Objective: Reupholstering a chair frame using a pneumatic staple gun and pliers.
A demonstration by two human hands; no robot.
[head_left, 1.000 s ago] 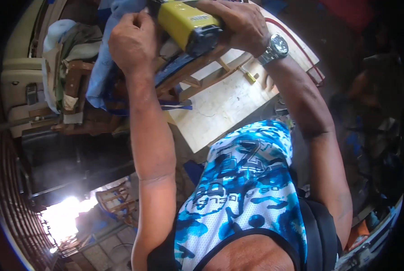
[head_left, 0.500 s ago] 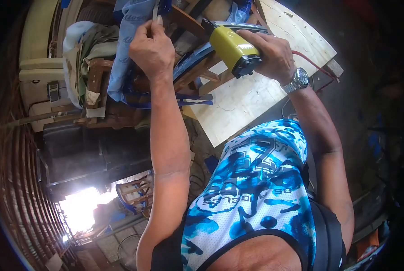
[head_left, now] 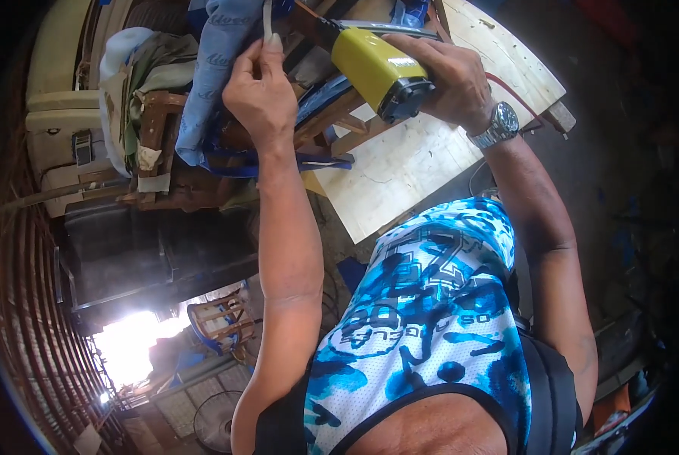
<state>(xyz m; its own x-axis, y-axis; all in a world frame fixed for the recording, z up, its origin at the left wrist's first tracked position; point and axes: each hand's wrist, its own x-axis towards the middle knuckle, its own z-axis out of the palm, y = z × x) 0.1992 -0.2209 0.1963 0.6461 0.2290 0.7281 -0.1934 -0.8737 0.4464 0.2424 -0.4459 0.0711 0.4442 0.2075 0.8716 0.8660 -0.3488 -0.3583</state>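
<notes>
My left hand [head_left: 263, 95] pinches a narrow pale strip [head_left: 267, 21] between thumb and fingers at the top of view. Beside it hangs light blue printed fabric [head_left: 216, 72], draped over a wooden furniture frame [head_left: 335, 125] with darker blue material on it. In my right hand [head_left: 453, 80] is a yellow-green staple gun [head_left: 373, 68], its black nose pointing up and left, close to the strip. Whether the nose touches the work cannot be made out. My right fingers wrap around the gun's handle, which is mostly hidden.
A pale wooden board [head_left: 400, 174] lies under the frame, with a red hose [head_left: 515, 92] across it. Folded cloth and foam [head_left: 131, 83] rest at the left. Farther back are a chair frame [head_left: 222, 322], a fan [head_left: 216, 421] and a dark panel [head_left: 142, 254].
The staple gun in my right hand has shifted left and slightly up, nearer the strip. My left hand has moved slightly down, still pinching it.
</notes>
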